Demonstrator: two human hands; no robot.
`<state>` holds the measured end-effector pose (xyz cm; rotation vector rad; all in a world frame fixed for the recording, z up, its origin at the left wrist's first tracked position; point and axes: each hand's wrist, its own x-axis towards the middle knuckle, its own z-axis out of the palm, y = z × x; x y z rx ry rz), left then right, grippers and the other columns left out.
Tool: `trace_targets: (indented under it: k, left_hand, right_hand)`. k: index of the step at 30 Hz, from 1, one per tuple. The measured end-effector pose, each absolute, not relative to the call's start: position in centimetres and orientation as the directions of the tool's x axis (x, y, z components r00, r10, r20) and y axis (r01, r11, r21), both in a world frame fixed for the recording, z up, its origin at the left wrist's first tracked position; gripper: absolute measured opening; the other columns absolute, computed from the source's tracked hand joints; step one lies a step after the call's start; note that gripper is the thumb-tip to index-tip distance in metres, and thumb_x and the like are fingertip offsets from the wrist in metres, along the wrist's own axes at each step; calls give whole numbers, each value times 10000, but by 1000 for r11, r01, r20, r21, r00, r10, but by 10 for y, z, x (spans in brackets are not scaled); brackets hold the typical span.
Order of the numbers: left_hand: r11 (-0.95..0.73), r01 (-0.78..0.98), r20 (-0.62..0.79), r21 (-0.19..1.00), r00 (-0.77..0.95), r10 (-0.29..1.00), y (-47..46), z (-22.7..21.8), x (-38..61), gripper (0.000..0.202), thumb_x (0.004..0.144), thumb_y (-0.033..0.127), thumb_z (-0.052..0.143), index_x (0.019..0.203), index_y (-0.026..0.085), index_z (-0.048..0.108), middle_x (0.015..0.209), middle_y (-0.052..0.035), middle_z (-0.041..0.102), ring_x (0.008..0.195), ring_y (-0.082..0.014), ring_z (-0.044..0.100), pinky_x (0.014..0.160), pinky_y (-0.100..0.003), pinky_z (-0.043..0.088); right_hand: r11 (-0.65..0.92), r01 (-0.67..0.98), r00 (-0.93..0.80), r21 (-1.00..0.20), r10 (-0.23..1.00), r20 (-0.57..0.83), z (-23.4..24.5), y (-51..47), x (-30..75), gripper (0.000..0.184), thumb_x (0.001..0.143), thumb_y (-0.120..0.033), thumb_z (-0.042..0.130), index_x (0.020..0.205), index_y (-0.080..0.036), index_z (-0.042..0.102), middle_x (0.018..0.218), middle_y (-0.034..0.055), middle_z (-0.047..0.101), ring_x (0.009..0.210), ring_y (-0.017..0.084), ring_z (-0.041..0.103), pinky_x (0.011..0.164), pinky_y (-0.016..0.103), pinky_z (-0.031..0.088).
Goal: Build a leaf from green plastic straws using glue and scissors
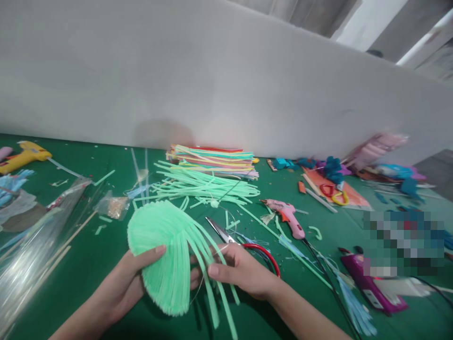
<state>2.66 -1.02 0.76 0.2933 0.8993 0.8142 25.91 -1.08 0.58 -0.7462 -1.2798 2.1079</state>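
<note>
My left hand [132, 276] is closed around a mint-green fan [161, 236] made of fuzzy pipe cleaners laid side by side, thumb on its front face. Several loose pipe cleaner ends [212, 302] hang from the fan's right side. My right hand [239, 269] is closed in a pinch among these ends, on what looks like a thin wire [202, 283] that loops below the fan. Part of the right fingers is hidden behind the strands. Just behind my right hand lie scissors [262, 249] with red handles, blades pointing up and left.
Behind the fan lie green pipe cleaners [205, 183] and a multicoloured bundle [212, 158]. A pink glue gun [290, 218] with a black cord rests to the right, near a purple device [371, 283]. Left are a yellow glue gun [30, 156] and clear plastic sleeves [49, 255]. A pale partition [212, 80] stands behind.
</note>
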Motion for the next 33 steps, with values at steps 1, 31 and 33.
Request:
trace_targets:
  k: [1, 31, 33]
  left_hand:
    - [669, -483, -573, 565, 354, 739, -11, 6, 26, 733, 780, 219, 760, 1439, 99, 463, 1164, -234, 721, 1021, -462, 689, 912, -667, 509]
    - [641, -447, -602, 624, 249, 759, -17, -2, 30, 932, 739, 220, 817, 1517, 178, 307, 1169, -162, 730, 970, -342, 725, 817, -420, 589]
    - [637, -444, -604, 630, 236, 761, -17, -3, 30, 930, 748, 222, 811, 1522, 193, 297, 1175, -153, 729, 984, -335, 721, 818, -411, 587]
  right_hand:
    - [-372, -152, -698, -916, 696, -167, 7, -11, 258, 475, 839, -495, 706, 1160, -145, 689, 927, 100, 755, 850, 200, 715, 906, 390, 526]
    - [-349, -78, -807, -934, 572, -147, -4, -36, 231, 648, 747, -712, 650, 1031, -134, 721, 814, 71, 715, 821, 181, 666, 803, 270, 521]
    - [-404, -116, -825, -907, 549, -139, -7, -35, 230, 665, 750, -711, 647, 1057, -124, 715, 869, 99, 732, 835, 186, 693, 821, 273, 523]
